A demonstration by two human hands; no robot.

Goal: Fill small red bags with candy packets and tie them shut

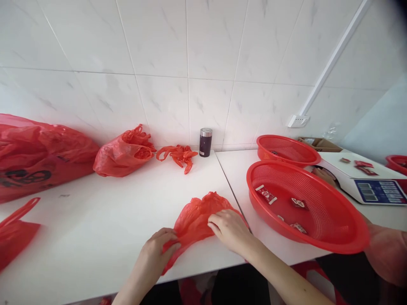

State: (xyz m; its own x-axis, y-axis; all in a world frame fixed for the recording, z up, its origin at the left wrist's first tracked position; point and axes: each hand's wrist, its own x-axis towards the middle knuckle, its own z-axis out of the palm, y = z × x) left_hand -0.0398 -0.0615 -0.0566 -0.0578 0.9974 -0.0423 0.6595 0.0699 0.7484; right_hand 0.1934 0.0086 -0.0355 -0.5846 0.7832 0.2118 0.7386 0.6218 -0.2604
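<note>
Red plastic bag point(195, 219) on white surface point(95, 231)

Left of a big red basket point(267, 215), the bag sits crumpled; left hand point(155, 250) and right hand point(231, 227) each have fingers pinched on it. Small packets point(266, 195) lie in the basket.

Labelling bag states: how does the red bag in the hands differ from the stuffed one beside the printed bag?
The held bag is spread and slack; the stuffed bag bulges, with crumpled red plastic at its mouth.
The held bag is at the front of the table, gripped by left hand and right hand; the stuffed bag sits back near the wall, untouched.
Both are thin red plastic.
</note>
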